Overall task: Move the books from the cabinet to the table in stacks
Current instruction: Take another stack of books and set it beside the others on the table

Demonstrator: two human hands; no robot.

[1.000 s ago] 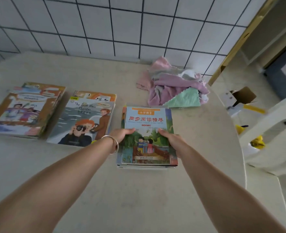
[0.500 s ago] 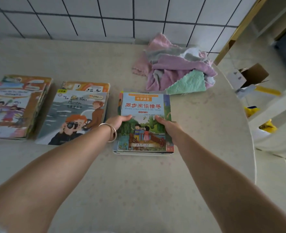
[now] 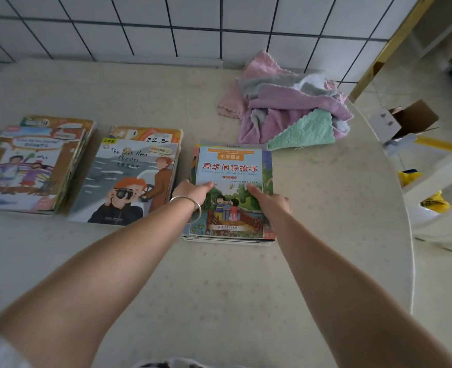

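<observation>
Book stack (image 3: pixel 231 192) lies flat on the surface (image 3: pixel 219 288), gripped at its sides by left hand (image 3: pixel 193 191) and right hand (image 3: pixel 268 199), thumbs on top, fingers apparently curled underneath. Two more stacks (image 3: pixel 129 176) lie alongside leftward; cloths (image 3: pixel 288 110) behind.

My left hand (image 3: pixel 191 191) and right hand (image 3: pixel 268 200) covered part of the top book's cover (image 3: pixel 233 168). The lower books in that stack (image 3: pixel 227 240) showed only edges, titles hidden.
</observation>
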